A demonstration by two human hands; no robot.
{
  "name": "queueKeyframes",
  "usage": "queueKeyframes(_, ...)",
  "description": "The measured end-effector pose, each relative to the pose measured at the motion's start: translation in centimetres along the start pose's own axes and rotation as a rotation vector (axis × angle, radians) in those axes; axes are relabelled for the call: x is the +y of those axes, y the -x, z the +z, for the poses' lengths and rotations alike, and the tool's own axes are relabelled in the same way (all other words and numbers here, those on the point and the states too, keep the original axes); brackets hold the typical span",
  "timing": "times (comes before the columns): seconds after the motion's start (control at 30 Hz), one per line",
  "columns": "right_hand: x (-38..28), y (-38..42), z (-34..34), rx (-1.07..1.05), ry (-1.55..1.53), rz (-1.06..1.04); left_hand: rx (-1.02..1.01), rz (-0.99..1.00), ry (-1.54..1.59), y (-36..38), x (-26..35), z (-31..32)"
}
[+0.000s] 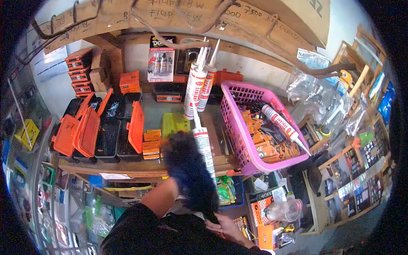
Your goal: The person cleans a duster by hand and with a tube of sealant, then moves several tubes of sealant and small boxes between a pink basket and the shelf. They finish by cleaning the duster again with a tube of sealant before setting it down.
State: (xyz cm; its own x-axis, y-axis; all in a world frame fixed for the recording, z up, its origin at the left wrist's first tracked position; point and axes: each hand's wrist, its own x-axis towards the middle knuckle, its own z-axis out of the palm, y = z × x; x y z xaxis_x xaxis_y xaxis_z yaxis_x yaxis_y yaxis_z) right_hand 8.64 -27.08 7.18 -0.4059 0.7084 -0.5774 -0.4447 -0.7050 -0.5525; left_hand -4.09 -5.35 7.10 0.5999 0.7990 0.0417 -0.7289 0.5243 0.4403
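A white sealant tube (204, 148) stands upright before me, its nozzle pointing up. Dark blue, soft-looking cloth (183, 163) covers my left hand and presses against the tube's side; my left fingers are hidden in it and motion blurs it. Below, my right hand (228, 229) is closed at the lower end, where dark cloth hides the tube's base. Behind the tube, several more sealant tubes (196, 87) stand on the shelf (170, 165). To the right, a pink basket (272, 165) holds orange packets and another sealant tube (280, 122) leaning over its rim.
Black cases with orange lids (87, 131) stand at left, beside small orange boxes (151, 144). An epoxy pack (161, 63) hangs at the back. Metal hooks (144, 21) jut from the beam above. Plastic bags (318, 85) hang at right, and a clear jar (291, 210) sits below.
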Motion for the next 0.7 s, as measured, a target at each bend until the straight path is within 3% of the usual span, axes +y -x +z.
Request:
queueKeyframes(0.03,-0.5,-0.1,0.0,-0.084,0.161,-0.035,-0.040,0.009,0.106,0.5,0.4,0.3)
queueKeyframes(0.17,-2.4,-0.2,-1.8,-0.458,-0.237,-0.059,-0.012,0.106,0.236,0.3,0.5,3.5)
queueKeyframes(0.23,-2.1,-0.1,-2.0,-0.403,-0.183,-0.081,-0.131,0.069,0.301,1.0,0.8,3.7)
queueKeyframes(0.27,-2.0,-0.2,-1.9,-0.315,0.029,-0.012,-0.249,0.026,0.284,-1.2,-0.4,-2.1)
queueKeyframes(0.3,-2.1,-0.3,-2.1,-0.227,0.240,0.054,-0.014,0.137,0.109,-0.3,-0.3,-0.1)
queueKeyframes(0.4,-2.8,-0.3,-4.4,-0.286,0.061,0.065,-0.007,0.185,0.068,-0.2,0.1,1.7)
queueKeyframes(0.43,-2.7,-0.3,-4.9,-0.311,-0.034,0.075,-0.168,0.067,0.248,-0.4,0.1,0.6)
queueKeyframes(0.47,-3.9,1.0,-2.8,-0.107,-0.061,-0.006,-0.019,0.086,0.234,0.1,0.4,3.6)
queueKeyframes(0.5,-4.0,1.0,-3.3,-0.118,-0.060,-0.008,0.123,0.110,0.221,0.5,0.6,6.7)
queueKeyframes(0.57,-3.8,0.0,-4.8,-0.474,-0.213,0.013,0.046,0.158,0.163,-0.7,0.0,3.6)
queueKeyframes(0.63,-3.4,-1.1,-6.3,-0.558,-0.122,-0.009,-0.023,0.300,-0.405,-2.9,-0.4,-2.2)
queueKeyframes(0.67,-4.2,-0.1,-5.1,-0.372,-0.034,-0.030,-0.175,0.282,-0.396,-2.6,-0.1,-1.2)
queueKeyframes(0.7,-4.7,0.4,-4.5,-0.185,0.049,-0.051,-0.180,0.281,-0.412,-1.9,0.2,2.2)
